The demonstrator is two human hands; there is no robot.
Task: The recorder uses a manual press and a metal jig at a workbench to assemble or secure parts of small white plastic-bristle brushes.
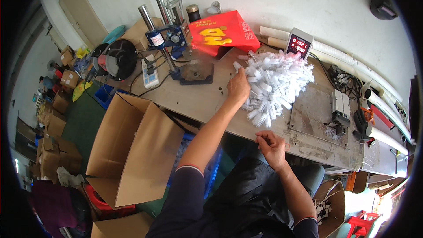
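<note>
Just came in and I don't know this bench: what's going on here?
A person sits at a worn workbench. Their left hand reaches into the edge of a big pile of small white plastic pieces. Their right hand is near the bench's front edge, fingers pinched together, though what they hold is too small to tell. An open cardboard box stands on their left, and a hand press stands at the back.

bright even daylight, soft shadows; strong fisheye bending, black vignette at rim, centre sharp.
</note>
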